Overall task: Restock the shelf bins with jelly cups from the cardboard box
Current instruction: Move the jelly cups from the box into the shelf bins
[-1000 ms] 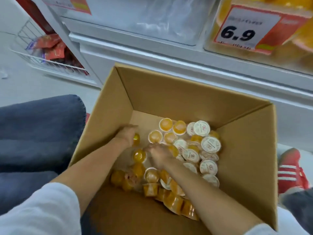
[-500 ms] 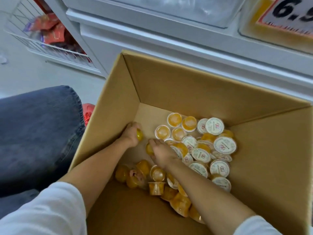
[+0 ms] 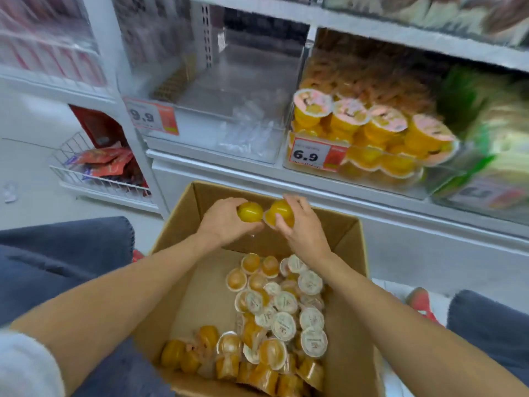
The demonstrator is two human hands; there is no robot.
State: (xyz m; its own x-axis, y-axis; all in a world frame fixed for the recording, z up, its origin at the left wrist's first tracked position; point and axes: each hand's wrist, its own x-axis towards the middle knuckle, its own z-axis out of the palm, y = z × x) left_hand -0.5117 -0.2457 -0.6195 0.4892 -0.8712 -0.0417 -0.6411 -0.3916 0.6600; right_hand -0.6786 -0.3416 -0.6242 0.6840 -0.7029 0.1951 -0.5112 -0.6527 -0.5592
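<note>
An open cardboard box [image 3: 347,253] stands on the floor between my knees, with several orange jelly cups [image 3: 274,316] lying in it. Raised above the box's far wall, my left hand [image 3: 221,222] grips one orange jelly cup [image 3: 249,212]. My right hand [image 3: 300,224] grips another jelly cup [image 3: 281,212] right beside it, and the two cups nearly touch. On the shelf ahead, a clear bin [image 3: 372,173] marked 6.9 holds larger orange jelly cups. To its left a clear bin [image 3: 217,116] marked 9.9 looks almost bare.
A wire basket [image 3: 86,179] with red snack packets sits low at the left. Green packs [image 3: 492,133] fill the bin at far right. My knees in blue jeans flank the box, and a red shoe [image 3: 420,303] shows at the right.
Both hands have risen out of the box, each with a jelly cup, up to the box's far edge. The view has tilted up onto the shelf bins.
</note>
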